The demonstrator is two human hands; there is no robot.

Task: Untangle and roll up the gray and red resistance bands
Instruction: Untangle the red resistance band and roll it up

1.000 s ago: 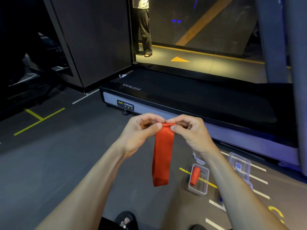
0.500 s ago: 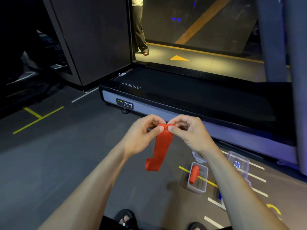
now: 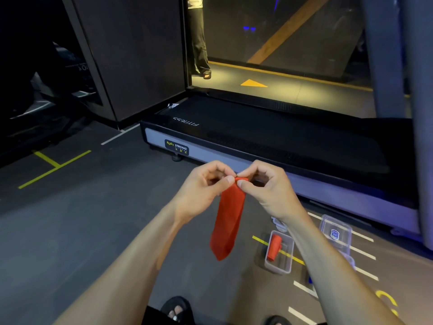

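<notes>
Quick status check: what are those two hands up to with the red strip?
Left hand and right hand both pinch the top of the red band. Rest of it hangs loose. One rolled red band sits in a clear box. Nothing in the way.

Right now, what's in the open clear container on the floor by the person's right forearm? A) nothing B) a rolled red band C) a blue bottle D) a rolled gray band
B: a rolled red band lies inside the clear container on the floor, while both hands pinch the top of the loose red band above it: left hand, right hand.
</notes>
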